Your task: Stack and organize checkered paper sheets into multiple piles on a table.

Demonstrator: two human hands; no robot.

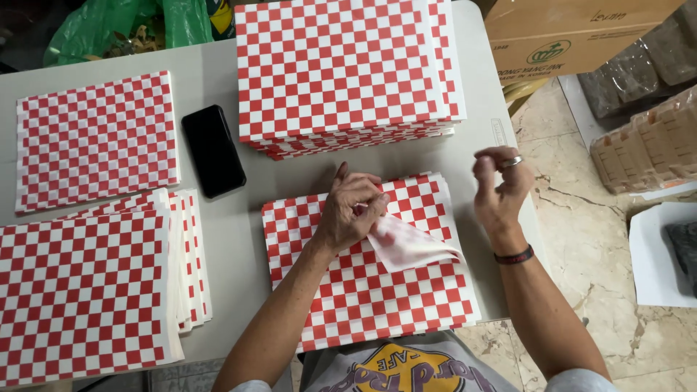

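**Folding one checkered sheet on the front pile**

Wide grey desk (218, 80), crowded: tall checkered stack (341, 65) at the back, lower piles (87, 290) to the left, black phone (213, 150) between. Front pile (363, 290) close to the near desk edge; little bare room, only on the right strip. Top sheet (406, 243) half turned over, white side up. Left hand (352, 210) closed, pinching this sheet's corner. Right hand (501, 185) raised, fingers curled, holding nothing visible. Probably next: pressing the fold flat, careful of the edge.

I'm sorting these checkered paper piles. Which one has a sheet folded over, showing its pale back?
The pile nearest the person, under the left hand. Its top sheet is peeled back from the corner; the tall stack and the left piles lie flat.
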